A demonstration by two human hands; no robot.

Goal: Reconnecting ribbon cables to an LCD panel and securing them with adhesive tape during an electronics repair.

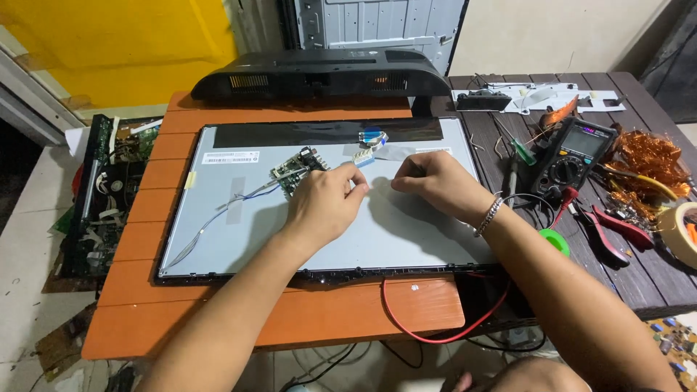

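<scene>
A flat display panel (239,232) lies face down on an orange slatted table (290,319), its grey metal back up. A small green circuit board (296,170) sits on the panel, with thin wires running left from it. My left hand (324,203) rests just right of the board, thumb and forefinger pinching at a white ribbon connector (363,157). My right hand (435,181), with a metal bracelet at the wrist, is closed with its fingertips pressed on the panel close to the left hand. What the right fingers grip is hidden.
A black monitor back cover (319,76) lies beyond the panel. A multimeter (573,154), red-handled pliers (613,229), copper wire coils (646,163), a tape roll (682,232) and screwdrivers crowd the dark table at right. A red lead (435,330) loops off the front edge. Another board (109,189) lies on the floor, left.
</scene>
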